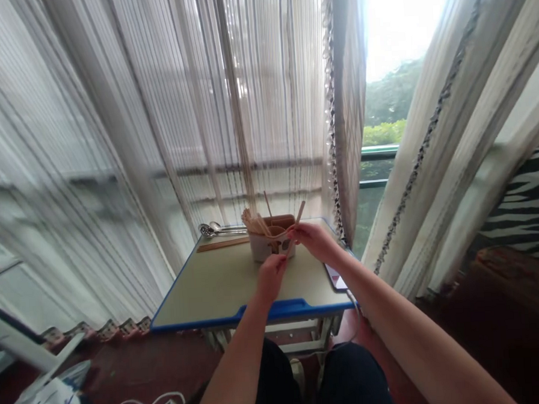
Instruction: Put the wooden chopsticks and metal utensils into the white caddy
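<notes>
My right hand (310, 236) is closed around the middle of a slim light-wood chopstick (301, 211), which slants up to the right. Lower down, my left hand (272, 277) pinches its bottom end; whether it is one stick or a pair together I cannot make out. Just behind both hands stands a white utensil holder (259, 247) with a dark printed pattern. Pale wooden utensils (251, 221) lean in its left side, and a single thin stick (268, 203) pokes up at the back. Part of the holder's front is hidden by my hands.
On the blue-edged table (202, 290), metal ladles (214, 229) and several brown chopsticks (222, 245) lie left of the holder. A phone or tablet (335, 278) with a cable rests at the right edge. Curtains (165, 99) hang close behind the table.
</notes>
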The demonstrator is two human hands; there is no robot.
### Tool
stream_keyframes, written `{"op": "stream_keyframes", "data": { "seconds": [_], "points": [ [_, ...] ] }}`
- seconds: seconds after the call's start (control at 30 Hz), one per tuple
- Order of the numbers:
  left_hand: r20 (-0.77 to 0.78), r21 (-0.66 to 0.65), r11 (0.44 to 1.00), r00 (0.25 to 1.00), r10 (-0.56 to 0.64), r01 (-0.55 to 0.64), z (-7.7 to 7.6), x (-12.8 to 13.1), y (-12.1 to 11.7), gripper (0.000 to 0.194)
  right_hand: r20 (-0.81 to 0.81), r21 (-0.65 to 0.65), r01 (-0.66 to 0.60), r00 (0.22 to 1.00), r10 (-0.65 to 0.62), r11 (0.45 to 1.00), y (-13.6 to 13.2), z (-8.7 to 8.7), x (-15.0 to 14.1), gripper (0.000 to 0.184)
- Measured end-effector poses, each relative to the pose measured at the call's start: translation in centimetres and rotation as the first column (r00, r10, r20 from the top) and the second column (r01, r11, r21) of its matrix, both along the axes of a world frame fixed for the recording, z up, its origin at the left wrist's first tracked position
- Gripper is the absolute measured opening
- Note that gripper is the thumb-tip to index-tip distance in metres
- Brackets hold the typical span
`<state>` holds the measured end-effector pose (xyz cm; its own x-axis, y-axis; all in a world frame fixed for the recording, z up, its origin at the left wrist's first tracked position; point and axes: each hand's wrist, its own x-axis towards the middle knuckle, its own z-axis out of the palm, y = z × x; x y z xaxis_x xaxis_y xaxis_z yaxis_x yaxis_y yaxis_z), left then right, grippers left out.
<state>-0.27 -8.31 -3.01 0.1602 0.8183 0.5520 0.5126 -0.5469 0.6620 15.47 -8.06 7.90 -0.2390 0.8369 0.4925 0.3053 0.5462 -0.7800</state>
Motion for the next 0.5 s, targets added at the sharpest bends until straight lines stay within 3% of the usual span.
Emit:
{"op": "stream_keyframes", "data": {
  "seconds": [0.1, 0.17, 0.23, 0.3, 0.37, 0.5],
  "points": [
    [0.051, 0.075, 0.994, 0.996, 0.072, -0.076, 0.3, 0.3, 0.7, 0.019, -0.085, 0.081, 0.070, 0.994, -0.063, 0.994, 0.5, 1.2, 0.9, 0.026],
    [0.124, 0.099, 0.962, 0.962, 0.242, -0.255, 0.6, -0.2, 1.6, 0.023, -0.194, 0.161, 0.144, 0.975, -0.112, 0.976, 1.3, 2.6, 1.4, 0.027],
    [0.216, 0.092, 0.871, 0.864, 0.455, -0.482, 0.7, -1.2, 2.8, 0.031, -0.274, 0.237, 0.233, 0.947, -0.166, 0.943, 2.6, 4.2, 1.5, 0.027],
    [0.266, 0.090, 0.782, 0.771, 0.578, -0.617, 0.3, -2.4, 4.4, 0.037, -0.292, 0.300, 0.295, 0.934, -0.207, 0.907, 4.2, 5.5, 1.3, 0.027],
    [0.266, 0.146, 0.756, 0.761, 0.591, -0.638, -0.7, -3.5, 6.1, 0.044, -0.251, 0.353, 0.321, 0.937, -0.241, 0.879, 6.1, 6.2, 0.8, 0.027],
    [0.211, 0.297, 0.782, 0.837, 0.506, -0.547, -3.5, -4.7, 8.6, 0.055, -0.167, 0.391, 0.305, 0.951, -0.259, 0.868, 9.6, 5.9, -0.5, 0.027]
  ]
}}
